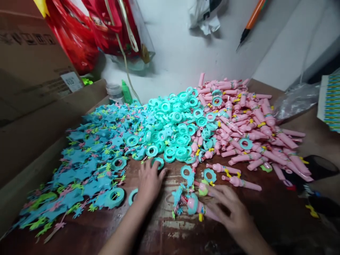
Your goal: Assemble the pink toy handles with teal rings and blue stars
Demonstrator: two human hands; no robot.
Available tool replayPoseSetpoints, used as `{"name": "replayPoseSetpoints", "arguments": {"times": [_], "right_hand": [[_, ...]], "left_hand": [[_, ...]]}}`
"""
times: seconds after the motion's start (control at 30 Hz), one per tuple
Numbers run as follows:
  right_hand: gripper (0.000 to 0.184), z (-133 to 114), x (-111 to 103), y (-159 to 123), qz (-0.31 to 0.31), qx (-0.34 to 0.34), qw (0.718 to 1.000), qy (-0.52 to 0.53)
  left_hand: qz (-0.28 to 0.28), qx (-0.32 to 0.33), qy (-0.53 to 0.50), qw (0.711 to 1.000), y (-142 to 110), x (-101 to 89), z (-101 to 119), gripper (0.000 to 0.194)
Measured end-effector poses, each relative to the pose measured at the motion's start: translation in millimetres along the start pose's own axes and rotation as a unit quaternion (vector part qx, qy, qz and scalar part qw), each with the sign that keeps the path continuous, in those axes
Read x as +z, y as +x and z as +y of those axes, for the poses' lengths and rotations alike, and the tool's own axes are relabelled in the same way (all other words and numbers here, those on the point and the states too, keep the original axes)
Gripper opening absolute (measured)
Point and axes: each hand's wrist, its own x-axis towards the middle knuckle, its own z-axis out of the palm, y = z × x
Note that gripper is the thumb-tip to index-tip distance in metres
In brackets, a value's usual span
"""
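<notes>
My left hand (150,180) reaches forward over the table, fingers spread, its fingertips at a teal plastic ring (158,163) at the near edge of the ring pile. To the right, my right hand (230,209) is open, its fingers apart and resting by a pink plastic stick toy (192,206). That toy lies tilted, with a teal ring around its head and blue and green pieces at its tip. A second pink stick with a lime green piece (203,187) lies just beyond it, near the same fingertips. Whether these fingers touch either stick, I cannot tell.
Flat blue pieces with small coloured figures (90,159) spread at left. A heap of teal rings (175,117) lies mid-table, and pink sticks (247,124) pile up at right. A cardboard box (32,63) stands left; red bags (106,28) hang on the wall.
</notes>
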Motion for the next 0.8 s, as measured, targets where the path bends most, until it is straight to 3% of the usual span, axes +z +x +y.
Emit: {"name": "replayPoseSetpoints", "arguments": {"times": [0.07, 0.13, 0.23, 0.33, 0.43, 0.5, 0.6, 0.67, 0.73, 0.8], "right_hand": [[0.038, 29, -7, 10, 0.052, 0.102, 0.992, -0.047], [0.045, 62, -11, 18, 0.033, 0.199, 0.97, -0.134], [0.048, 97, -11, 21, -0.017, 0.23, 0.958, -0.171], [0.043, 99, -10, 17, -0.02, 0.216, 0.964, -0.156], [0.052, 65, -14, 10, 0.047, 0.17, 0.983, -0.045], [0.057, 27, -18, 6, 0.076, 0.099, 0.991, 0.054], [0.057, -33, -17, 0, 0.001, -0.056, 0.994, 0.09], [0.055, -62, -9, -4, -0.008, -0.103, 0.992, 0.067], [0.052, -80, 3, -8, 0.008, -0.088, 0.994, 0.057], [0.051, -87, 16, -13, 0.004, -0.065, 0.996, 0.065]], "left_hand": [[-0.031, 0.033, -0.001, 0.999, 6, 7.6, 2, 0.022], [-0.049, 0.069, -0.038, 0.996, 2, 14.2, 5, 0.017], [-0.049, 0.096, -0.109, 0.988, -10, 18.2, 8, 0.028], [-0.023, 0.079, -0.174, 0.981, -17, 8.2, 10, 0.047], [0.034, -0.034, -0.282, 0.958, -19, -16.2, 22, 0.05], [0.032, -0.116, -0.442, 0.889, -23, -34.0, 39, 0.054], [-0.056, -0.175, -0.7, 0.69, -36, -51.4, 74, 0.057], [-0.101, -0.209, -0.781, 0.58, -46, -55.5, 93, 0.057], [-0.106, -0.259, -0.802, 0.528, -54, -56.6, 101, 0.06], [-0.073, -0.31, -0.804, 0.502, -58, -57.0, 96, 0.062]]}}
